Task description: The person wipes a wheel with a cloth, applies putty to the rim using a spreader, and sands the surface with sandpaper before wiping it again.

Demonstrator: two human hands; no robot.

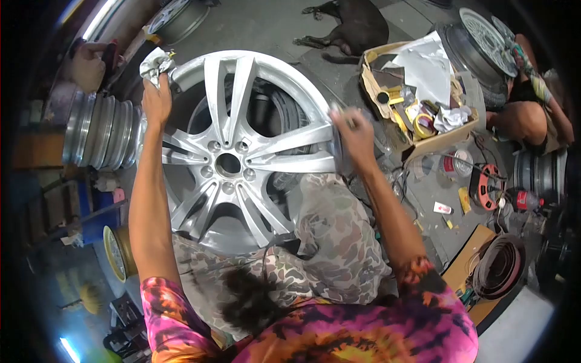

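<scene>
A large silver alloy wheel rim [229,145] with paired spokes lies in front of the body, above legs in camouflage trousers. At its upper left edge, my left hand [158,100] is closed round a crumpled whitish cloth or paper [157,65]. My right hand [354,130] is at the rim's right edge, slightly blurred, with its fingers bent together; whatever they may hold is too small to make out.
A cardboard box [417,144] of tapes and paper stands at the upper right. Stacked rims [103,130] are at the left. A dark dog [360,27] lies at the top. Another person's knee [523,124] and arm show at the right, near a red cable reel [484,186].
</scene>
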